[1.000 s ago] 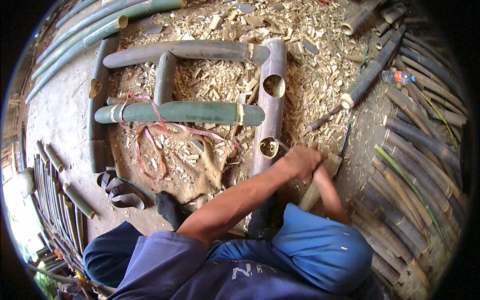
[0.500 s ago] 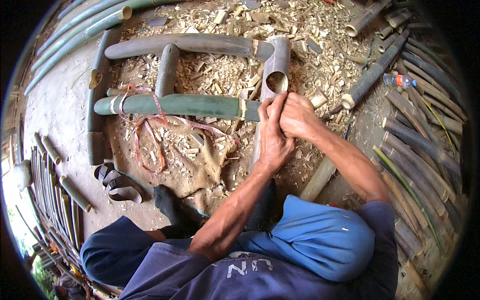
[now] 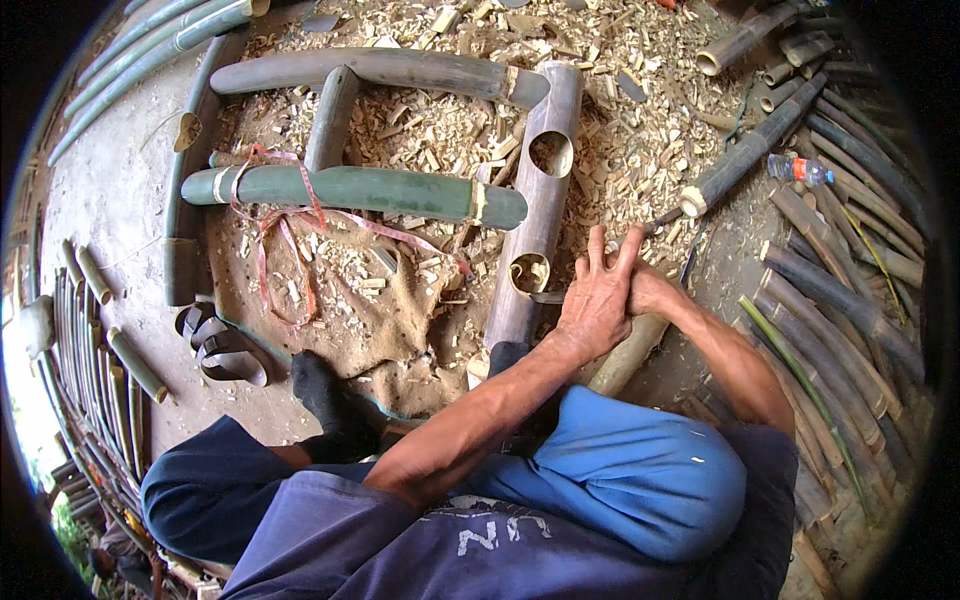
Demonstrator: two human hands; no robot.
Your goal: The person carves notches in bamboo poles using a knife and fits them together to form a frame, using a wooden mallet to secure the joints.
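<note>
My left hand (image 3: 597,305) lies over my right hand, two fingers stretched out and spread, the others partly hidden. Behind it my right hand (image 3: 655,290) is closed, its fingers mostly covered. From under the hands a narrow metal blade (image 3: 548,297) points left to the lower hole of a grey-brown bamboo post (image 3: 540,205); its handle is hidden. That post has two round holes cut in it. A green bamboo rail (image 3: 350,192) meets it between the holes, and a grey bamboo rail (image 3: 370,68) meets its top. A short bamboo upright (image 3: 330,120) joins the rails.
Another bamboo post (image 3: 185,220) stands at the frame's left end. Pink tape (image 3: 265,230) trails over brown sacking (image 3: 370,330). Wood chips (image 3: 620,150) cover the ground. At the right lie bamboo lengths (image 3: 830,300) and a plastic bottle (image 3: 800,169). A coiled dark strap (image 3: 225,350) lies left.
Both hands have moved down and right, off the post's upper part, uncovering the lower hole. Two left fingers have straightened. The whole scene has shifted slightly upward in view.
</note>
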